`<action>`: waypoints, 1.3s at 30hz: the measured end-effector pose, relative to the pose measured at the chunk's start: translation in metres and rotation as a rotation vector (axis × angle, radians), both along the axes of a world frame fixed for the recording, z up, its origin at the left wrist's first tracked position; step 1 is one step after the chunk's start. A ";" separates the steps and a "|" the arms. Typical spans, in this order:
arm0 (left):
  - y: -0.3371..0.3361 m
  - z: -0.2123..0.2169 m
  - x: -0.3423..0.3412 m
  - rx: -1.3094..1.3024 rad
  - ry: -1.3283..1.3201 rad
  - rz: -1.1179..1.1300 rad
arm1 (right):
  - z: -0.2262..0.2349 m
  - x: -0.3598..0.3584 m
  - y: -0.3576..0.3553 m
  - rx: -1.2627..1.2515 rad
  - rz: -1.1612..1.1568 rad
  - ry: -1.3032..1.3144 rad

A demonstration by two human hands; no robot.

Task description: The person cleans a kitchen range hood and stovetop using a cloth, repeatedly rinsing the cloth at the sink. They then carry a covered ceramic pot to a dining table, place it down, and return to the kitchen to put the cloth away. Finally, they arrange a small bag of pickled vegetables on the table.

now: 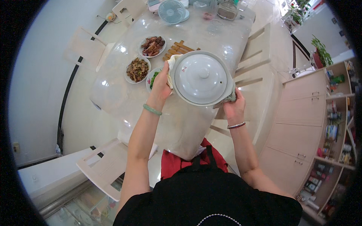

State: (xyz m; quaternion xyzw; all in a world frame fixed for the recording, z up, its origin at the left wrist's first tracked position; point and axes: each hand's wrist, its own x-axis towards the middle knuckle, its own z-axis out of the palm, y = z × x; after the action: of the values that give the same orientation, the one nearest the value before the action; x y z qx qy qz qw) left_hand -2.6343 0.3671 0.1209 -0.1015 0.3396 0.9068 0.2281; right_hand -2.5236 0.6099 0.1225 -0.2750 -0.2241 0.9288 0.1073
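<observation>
Between my two hands is a white lidded casserole pot (199, 79), held up over the near right part of the table. Its domed lid is on, with a round knob in the middle. My left hand (162, 83) grips the pot's left side through a pale cloth (171, 69). On the right side, my right hand (234, 105) is closed round the other handle with a grey-green cloth (229, 96). A slatted bamboo trivet (180, 48) lies just beyond the pot, partly hidden by it. A plate of green vegetables (154, 77) shows beside my left hand, partly covered.
Two plates of cooked food, one of browned meat pieces (152, 46) and one of a sliced stir-fry (137, 70), stand left of the trivet. A small blue fan (173, 12) and a glass container (227, 10) are at the far end. Chairs (256, 49) flank the table (113, 83).
</observation>
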 end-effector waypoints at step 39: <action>-0.053 -0.074 -0.197 -0.385 0.037 0.247 | -0.108 -0.181 -0.007 0.611 0.069 -0.142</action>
State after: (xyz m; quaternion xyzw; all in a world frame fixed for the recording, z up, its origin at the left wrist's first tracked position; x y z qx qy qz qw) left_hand -2.8310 0.3144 0.0468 -0.1675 0.4955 0.8480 0.0856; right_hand -2.7049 0.6032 0.0141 -0.2863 -0.5090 0.8000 0.1377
